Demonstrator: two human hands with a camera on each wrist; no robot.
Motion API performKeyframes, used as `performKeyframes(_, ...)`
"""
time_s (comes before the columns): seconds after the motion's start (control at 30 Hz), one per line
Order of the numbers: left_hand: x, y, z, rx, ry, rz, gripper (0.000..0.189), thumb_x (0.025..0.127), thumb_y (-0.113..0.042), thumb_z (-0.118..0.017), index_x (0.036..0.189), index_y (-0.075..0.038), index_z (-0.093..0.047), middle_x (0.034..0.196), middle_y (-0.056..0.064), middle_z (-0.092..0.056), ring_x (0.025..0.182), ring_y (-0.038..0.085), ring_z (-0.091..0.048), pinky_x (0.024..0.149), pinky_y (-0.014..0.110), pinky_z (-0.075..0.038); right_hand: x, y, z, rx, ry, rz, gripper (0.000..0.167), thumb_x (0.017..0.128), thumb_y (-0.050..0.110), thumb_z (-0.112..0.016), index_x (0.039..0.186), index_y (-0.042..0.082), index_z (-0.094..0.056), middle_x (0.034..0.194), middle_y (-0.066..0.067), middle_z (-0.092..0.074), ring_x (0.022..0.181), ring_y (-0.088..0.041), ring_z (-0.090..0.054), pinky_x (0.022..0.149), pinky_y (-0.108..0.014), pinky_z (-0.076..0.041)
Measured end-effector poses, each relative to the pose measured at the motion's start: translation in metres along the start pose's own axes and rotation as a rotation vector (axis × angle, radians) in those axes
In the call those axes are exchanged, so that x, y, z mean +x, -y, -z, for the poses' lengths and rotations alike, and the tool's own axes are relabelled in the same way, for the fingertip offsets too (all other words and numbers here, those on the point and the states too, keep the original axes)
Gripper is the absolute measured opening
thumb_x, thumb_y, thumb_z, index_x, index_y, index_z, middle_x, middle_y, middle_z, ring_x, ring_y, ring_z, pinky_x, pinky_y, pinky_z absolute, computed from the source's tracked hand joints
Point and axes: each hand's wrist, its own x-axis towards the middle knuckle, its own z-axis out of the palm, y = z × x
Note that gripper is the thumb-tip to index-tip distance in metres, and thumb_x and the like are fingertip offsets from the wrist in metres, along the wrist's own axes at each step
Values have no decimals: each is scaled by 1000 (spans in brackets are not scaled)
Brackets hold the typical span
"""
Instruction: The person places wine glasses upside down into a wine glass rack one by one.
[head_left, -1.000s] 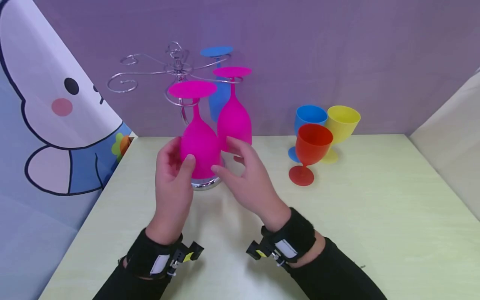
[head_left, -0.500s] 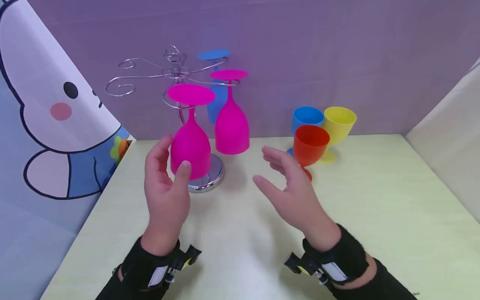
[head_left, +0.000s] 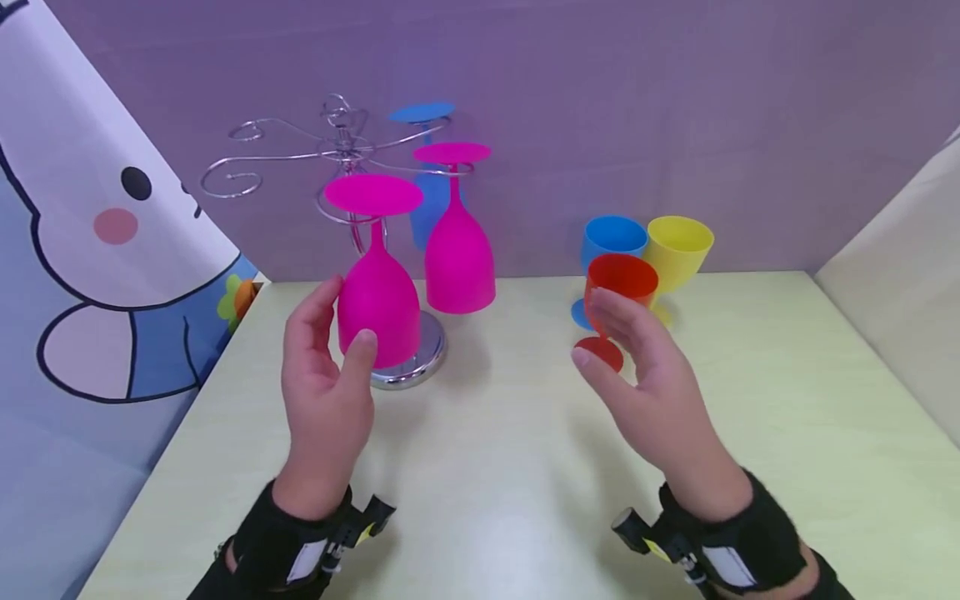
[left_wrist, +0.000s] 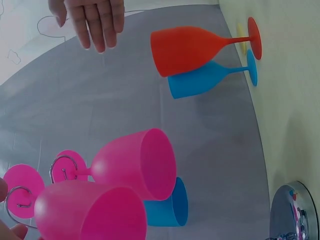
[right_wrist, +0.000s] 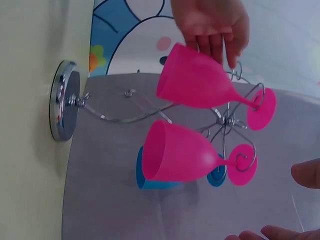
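Note:
My left hand (head_left: 326, 408) is beside the front pink goblet (head_left: 378, 312), fingers along its left side and thumb by its front; whether it touches is unclear. That goblet hangs upside down by its foot from a curled arm of the metal rack (head_left: 343, 154). A second pink goblet (head_left: 460, 267) and a blue goblet (head_left: 426, 212) hang behind it. To the right, my right hand (head_left: 660, 400) is in front of the upright red goblet (head_left: 618, 271), thumb and fingers apart, holding nothing and partly covering it in the head view.
A blue goblet (head_left: 613, 236) and a yellow goblet (head_left: 678, 250) stand upright behind the red one. The rack's round chrome base (head_left: 431, 350) rests on the pale table (head_left: 495, 483). Behind is a purple backdrop (head_left: 675, 108), with a cartoon cloth (head_left: 97, 333) at left.
My right hand has let go of the front pink goblet and moved right to the red goblet. My left hand has loosened slightly and stays beside the pink goblet.

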Motion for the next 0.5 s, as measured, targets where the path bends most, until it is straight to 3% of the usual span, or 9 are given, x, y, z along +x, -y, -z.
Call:
performKeyframes(0.23,-1,-8,2,-16,-17,-4,58,94,12,-60,148,2,-43,152,10,-44,145,29,-36,101,26,-52,4,-5,9,-11,-30,14,59,102,20,-67,155,15,-43,152,4,-48,139,-20,-47,104,-23,-48)
performKeyframes(0.5,-3,-12,3,-36,4,-73,57,94,14,-58,147,0,-44,152,12,-45,145,32,-36,102,29,-52,1,-4,6,49,-7,-13,59,102,18,-67,155,14,-42,153,1,-47,141,-21,-44,103,-20,-46)
